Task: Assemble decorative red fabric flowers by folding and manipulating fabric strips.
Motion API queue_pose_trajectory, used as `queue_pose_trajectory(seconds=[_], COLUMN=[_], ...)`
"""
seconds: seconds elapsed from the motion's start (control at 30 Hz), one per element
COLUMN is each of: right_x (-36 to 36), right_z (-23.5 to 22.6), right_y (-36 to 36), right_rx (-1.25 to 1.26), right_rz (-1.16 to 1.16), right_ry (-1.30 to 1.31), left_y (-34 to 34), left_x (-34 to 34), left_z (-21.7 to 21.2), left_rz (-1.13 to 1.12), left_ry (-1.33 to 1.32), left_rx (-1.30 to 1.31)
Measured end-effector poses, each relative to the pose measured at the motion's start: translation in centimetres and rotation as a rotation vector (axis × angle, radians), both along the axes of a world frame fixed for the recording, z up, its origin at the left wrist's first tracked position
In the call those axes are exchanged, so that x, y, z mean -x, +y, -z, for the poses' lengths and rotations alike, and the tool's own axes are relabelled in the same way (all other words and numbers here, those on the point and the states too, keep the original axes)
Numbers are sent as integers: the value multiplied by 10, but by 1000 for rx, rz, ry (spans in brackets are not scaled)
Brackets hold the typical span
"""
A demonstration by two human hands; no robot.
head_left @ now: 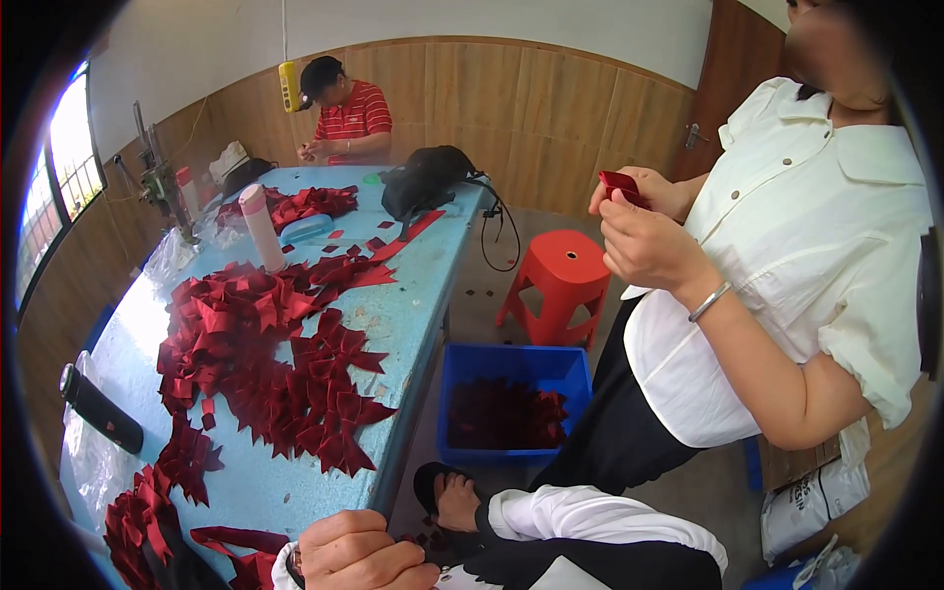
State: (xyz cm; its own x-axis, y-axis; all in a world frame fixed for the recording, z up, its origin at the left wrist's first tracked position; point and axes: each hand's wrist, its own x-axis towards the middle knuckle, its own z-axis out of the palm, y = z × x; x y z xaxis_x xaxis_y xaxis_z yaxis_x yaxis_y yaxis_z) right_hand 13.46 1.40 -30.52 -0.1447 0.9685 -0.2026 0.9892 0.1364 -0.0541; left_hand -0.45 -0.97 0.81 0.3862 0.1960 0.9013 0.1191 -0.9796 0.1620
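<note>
hand [359, 553] fisted at blue table [413, 305] edge, red ribbon pieces [275, 364] heaped.

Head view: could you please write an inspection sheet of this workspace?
Surface: long light-blue table, worn, half covered.
Job's things: heaps of dark red folded ribbon pieces; more in a blue plastic crate on the floor.
Clutter: white-and-pink bottle, black flask, black bag.
Grippers: left hand curled at the lower edge; right hand not seen.
Cables: black cable hanging off the table end.
Surroundings: red plastic stool; person in a white shirt; person in a red striped shirt.
</note>
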Motion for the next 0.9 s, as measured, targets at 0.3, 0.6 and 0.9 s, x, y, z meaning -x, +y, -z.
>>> queue_pose_trajectory(seconds=[0.3, 0.6, 0.9], right_x=[-1, -1, -3], right_z=[2, 3, 3], right_y=[-1, -3, -4], right_rx=[8, 17, 25], right_rz=[-9, -20, -31], right_ry=[17, 33, 51], left_y=[-1, -1, 1], left_x=[1, 2, 2], left_z=[1, 1, 1], left_rz=[-6, -2, 12], left_ry=[7, 16, 19], left_rx=[-16, -27, -35])
